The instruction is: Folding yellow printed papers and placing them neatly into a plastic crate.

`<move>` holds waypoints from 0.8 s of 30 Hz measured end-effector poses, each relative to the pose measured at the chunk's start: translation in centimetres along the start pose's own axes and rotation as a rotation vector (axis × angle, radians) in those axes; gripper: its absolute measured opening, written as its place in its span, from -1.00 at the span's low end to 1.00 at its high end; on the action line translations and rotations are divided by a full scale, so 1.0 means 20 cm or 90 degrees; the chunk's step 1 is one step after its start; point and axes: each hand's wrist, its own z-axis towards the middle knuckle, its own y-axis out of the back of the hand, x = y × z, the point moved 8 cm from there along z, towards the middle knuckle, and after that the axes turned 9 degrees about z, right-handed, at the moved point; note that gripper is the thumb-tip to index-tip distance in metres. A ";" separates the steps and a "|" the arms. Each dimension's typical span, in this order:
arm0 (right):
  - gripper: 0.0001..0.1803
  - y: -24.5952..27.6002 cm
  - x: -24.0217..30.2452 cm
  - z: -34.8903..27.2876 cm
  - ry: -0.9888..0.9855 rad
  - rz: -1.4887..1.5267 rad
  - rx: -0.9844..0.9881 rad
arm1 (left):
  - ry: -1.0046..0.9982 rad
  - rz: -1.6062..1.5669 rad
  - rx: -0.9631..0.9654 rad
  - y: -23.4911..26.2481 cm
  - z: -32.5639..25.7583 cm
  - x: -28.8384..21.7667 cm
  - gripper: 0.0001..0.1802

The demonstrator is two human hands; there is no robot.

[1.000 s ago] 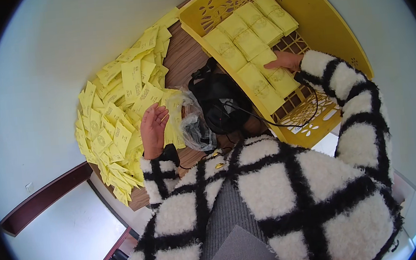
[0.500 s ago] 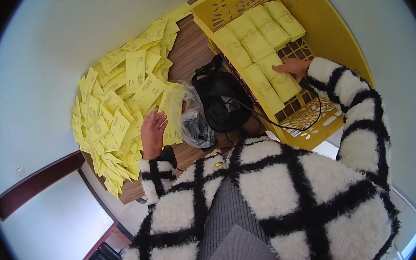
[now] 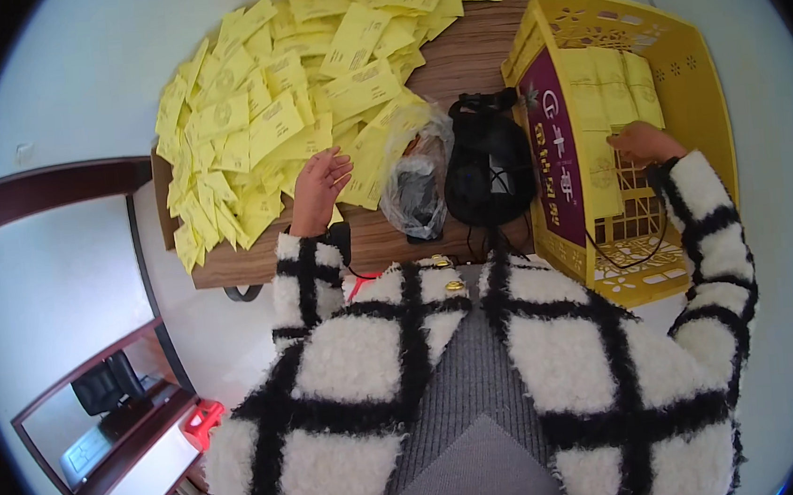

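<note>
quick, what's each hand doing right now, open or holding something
Left hand: open, loosely curled, nothing visible in it.
Right hand: at the flat yellow rectangular packets in the yellow plastic crate; grip cannot be told.

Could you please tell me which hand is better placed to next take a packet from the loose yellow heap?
Probably the left hand: it is by the near edge of the heap and looks empty, while the right hand is in the yellow crate at the stacked bundles, beyond the black bag.
</note>
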 end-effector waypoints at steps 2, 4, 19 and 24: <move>-0.41 0.03 0.11 -0.01 0.028 0.001 -0.059 | -0.003 -0.022 -0.015 0.19 -0.02 0.07 -0.63; -0.42 0.09 0.17 0.02 0.207 -0.156 -0.099 | -0.001 -0.041 -0.011 0.32 0.01 0.14 -0.63; -0.68 -0.93 1.67 -0.63 0.527 -0.167 -0.148 | -0.013 -0.184 -0.233 1.53 -0.74 0.94 -0.70; -0.69 -1.36 1.66 -0.68 0.484 -0.296 -0.013 | -0.018 -0.202 -0.330 1.77 -1.19 1.28 -0.60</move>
